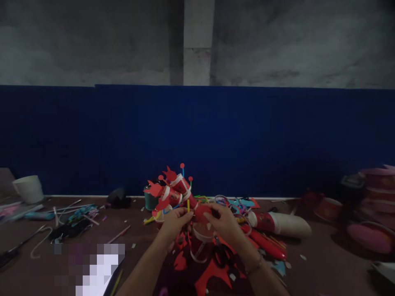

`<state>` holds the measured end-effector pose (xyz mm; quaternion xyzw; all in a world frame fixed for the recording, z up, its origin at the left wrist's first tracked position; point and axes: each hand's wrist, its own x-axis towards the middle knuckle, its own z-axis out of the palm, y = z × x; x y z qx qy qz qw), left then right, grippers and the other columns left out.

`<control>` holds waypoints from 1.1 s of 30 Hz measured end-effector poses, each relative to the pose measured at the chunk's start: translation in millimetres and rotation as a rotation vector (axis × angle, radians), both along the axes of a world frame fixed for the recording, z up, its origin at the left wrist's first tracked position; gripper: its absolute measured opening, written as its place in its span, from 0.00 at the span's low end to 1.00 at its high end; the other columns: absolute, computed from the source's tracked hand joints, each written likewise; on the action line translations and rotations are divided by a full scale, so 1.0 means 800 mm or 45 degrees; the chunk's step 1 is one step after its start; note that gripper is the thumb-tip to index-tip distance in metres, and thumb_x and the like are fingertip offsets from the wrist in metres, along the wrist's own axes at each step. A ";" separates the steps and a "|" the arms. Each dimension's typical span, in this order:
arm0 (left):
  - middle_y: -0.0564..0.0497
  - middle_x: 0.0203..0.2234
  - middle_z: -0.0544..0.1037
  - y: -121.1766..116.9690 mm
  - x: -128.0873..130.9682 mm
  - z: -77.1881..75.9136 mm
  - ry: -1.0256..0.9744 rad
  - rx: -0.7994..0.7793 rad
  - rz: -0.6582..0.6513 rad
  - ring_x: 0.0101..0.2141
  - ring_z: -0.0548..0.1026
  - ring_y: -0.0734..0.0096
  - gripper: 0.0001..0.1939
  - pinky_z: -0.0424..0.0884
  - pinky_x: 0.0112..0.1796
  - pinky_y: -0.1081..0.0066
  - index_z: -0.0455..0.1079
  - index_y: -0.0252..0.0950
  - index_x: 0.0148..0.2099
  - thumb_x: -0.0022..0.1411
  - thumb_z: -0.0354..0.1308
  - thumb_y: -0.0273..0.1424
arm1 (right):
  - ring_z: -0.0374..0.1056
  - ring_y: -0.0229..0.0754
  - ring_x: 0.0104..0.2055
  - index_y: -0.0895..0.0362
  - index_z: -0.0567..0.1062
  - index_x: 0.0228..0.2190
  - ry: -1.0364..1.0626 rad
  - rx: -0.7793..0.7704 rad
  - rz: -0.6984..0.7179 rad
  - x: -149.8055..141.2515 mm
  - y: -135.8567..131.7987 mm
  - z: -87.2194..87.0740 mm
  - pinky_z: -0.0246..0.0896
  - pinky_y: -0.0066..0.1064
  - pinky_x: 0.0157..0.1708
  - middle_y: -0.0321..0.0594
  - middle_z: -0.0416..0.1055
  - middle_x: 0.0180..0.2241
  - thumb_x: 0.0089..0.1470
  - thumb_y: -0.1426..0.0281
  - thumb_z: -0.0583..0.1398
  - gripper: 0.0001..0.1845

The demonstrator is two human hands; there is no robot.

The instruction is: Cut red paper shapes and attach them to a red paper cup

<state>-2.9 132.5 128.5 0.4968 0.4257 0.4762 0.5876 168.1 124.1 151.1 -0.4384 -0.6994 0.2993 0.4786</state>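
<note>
Near the middle of the table, my left hand (178, 220) pinches a thin yellow strip (188, 206) that stands upright from its fingertips. Opposite it, my right hand (222, 220) has thumb and fingers closed on a rounded red paper piece (203, 213). Just below both hands is a paper cup (202, 235) with a white rim, partly covered by them. Behind my left hand, several red paper cups (180, 186) are grouped at a tilt, with spiky red paper cutouts (154, 189) and strips tipped with red dots.
Red paper scraps (212, 276) and black-handled scissors (222, 253) lie between my forearms. On the right rests a white stack of cups (291, 225); a white cup (29, 188) stands far left. Loose strips and tools litter the left side. A blue wall panel (197, 135) rises behind.
</note>
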 end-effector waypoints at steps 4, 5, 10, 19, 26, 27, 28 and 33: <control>0.57 0.10 0.68 -0.009 0.003 0.005 0.104 0.048 -0.125 0.12 0.62 0.80 0.16 0.51 0.13 0.78 0.71 0.34 0.28 0.44 0.62 0.43 | 0.71 0.44 0.34 0.58 0.77 0.35 0.070 -0.023 -0.014 -0.004 -0.003 0.000 0.66 0.33 0.35 0.41 0.77 0.31 0.44 0.74 0.58 0.13; 0.57 0.10 0.68 -0.011 0.004 0.006 0.134 0.063 -0.137 0.11 0.61 0.80 0.16 0.50 0.13 0.78 0.70 0.34 0.28 0.45 0.61 0.43 | 0.71 0.43 0.32 0.58 0.76 0.35 0.078 -0.041 -0.012 -0.006 -0.004 0.000 0.66 0.32 0.33 0.40 0.76 0.30 0.44 0.73 0.58 0.13; 0.60 0.09 0.65 -0.009 0.005 0.009 0.090 0.054 0.110 0.10 0.59 0.81 0.19 0.51 0.13 0.78 0.68 0.34 0.26 0.42 0.62 0.46 | 0.70 0.42 0.34 0.57 0.75 0.39 0.188 0.016 -0.052 -0.007 -0.011 0.011 0.66 0.30 0.32 0.42 0.75 0.35 0.47 0.68 0.59 0.15; 0.62 0.08 0.60 -0.003 -0.008 0.015 -0.229 0.052 0.377 0.12 0.56 0.84 0.20 0.48 0.14 0.82 0.65 0.34 0.25 0.42 0.64 0.46 | 0.57 0.33 0.12 0.58 0.74 0.18 0.208 -0.496 -0.050 0.022 0.006 0.003 0.44 0.25 0.12 0.36 0.67 0.12 0.47 0.57 0.58 0.19; 0.62 0.10 0.61 -0.008 -0.006 0.020 -0.175 -0.025 0.329 0.11 0.56 0.84 0.19 0.49 0.14 0.81 0.66 0.34 0.25 0.40 0.65 0.44 | 0.61 0.32 0.20 0.59 0.78 0.30 0.907 -0.589 0.013 0.009 0.000 0.010 0.51 0.22 0.16 0.39 0.72 0.24 0.41 0.60 0.64 0.16; 0.62 0.10 0.61 -0.009 -0.006 0.020 -0.155 -0.012 0.330 0.12 0.57 0.84 0.18 0.50 0.14 0.80 0.65 0.35 0.24 0.41 0.65 0.44 | 0.61 0.32 0.21 0.59 0.78 0.29 0.939 -0.618 0.033 0.008 -0.002 0.013 0.51 0.21 0.16 0.39 0.73 0.24 0.40 0.61 0.65 0.15; 0.62 0.10 0.61 -0.010 -0.005 0.020 -0.133 0.009 0.329 0.12 0.57 0.83 0.18 0.51 0.15 0.80 0.65 0.35 0.23 0.42 0.64 0.44 | 0.61 0.32 0.21 0.59 0.78 0.28 0.945 -0.635 0.058 0.008 -0.005 0.015 0.53 0.21 0.17 0.38 0.73 0.24 0.40 0.61 0.66 0.14; 0.60 0.10 0.61 -0.012 -0.001 0.017 0.142 0.152 0.310 0.13 0.57 0.80 0.16 0.52 0.16 0.77 0.67 0.35 0.23 0.47 0.59 0.43 | 0.59 0.31 0.17 0.60 0.76 0.20 0.640 -0.570 0.160 0.005 -0.005 0.011 0.55 0.23 0.19 0.33 0.68 0.15 0.37 0.62 0.67 0.13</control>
